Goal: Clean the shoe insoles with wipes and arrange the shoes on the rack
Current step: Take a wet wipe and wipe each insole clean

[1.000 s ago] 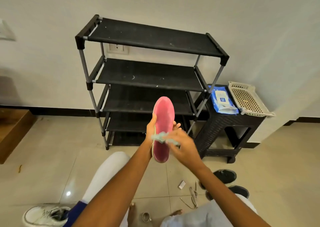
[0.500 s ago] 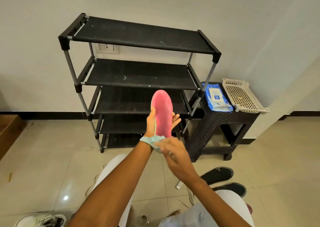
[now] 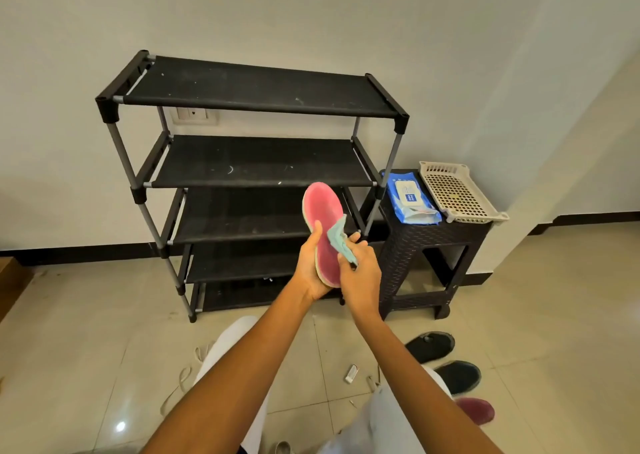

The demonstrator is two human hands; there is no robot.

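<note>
A shoe rack (image 3: 256, 162) of matt black fabric shelves, scuffed with pale marks, on dull grey metal tubes with black plastic joints. A pink insole (image 3: 323, 225) looks soft and matt (foam-like). Glossy beige floor tiles (image 3: 86, 349) reflect light. A perforated plastic basket (image 3: 457, 193) sits on a woven-textured dark stool (image 3: 415, 245).

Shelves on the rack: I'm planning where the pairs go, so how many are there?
5. The rack has a top shelf, a second, a third, a fourth and a bottom one near the floor, partly hidden by the hands.
</note>
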